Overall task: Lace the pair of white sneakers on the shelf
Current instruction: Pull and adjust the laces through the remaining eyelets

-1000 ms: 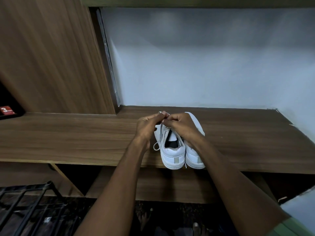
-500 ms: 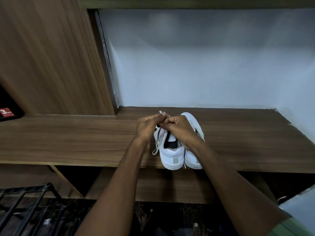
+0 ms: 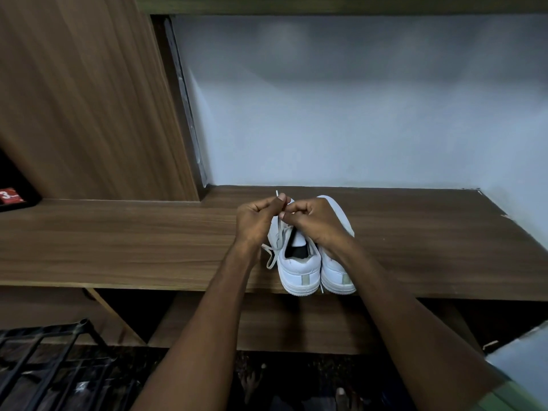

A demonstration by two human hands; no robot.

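Observation:
Two white sneakers stand side by side on the wooden shelf (image 3: 133, 238), heels toward me at its front edge. Over the left sneaker (image 3: 299, 271), my left hand (image 3: 256, 219) pinches a white lace (image 3: 271, 255) between thumb and fingers, and the lace tip pokes up above my thumb. My right hand (image 3: 314, 221) has curled fingers pinching the lace at the eyelets, close against my left hand. A loose loop of lace hangs down the left sneaker's outer side. The right sneaker (image 3: 338, 274) is partly hidden under my right wrist.
A wooden side panel (image 3: 89, 99) rises at the left and a pale wall (image 3: 355, 114) closes the back. A lower shelf board (image 3: 296, 321) lies beneath. A black metal rack (image 3: 44, 366) stands at the bottom left. A red label (image 3: 10, 196) sits at the far left.
Both hands have stayed over the left sneaker and shifted slightly. The lace tip now sticks up above my left thumb.

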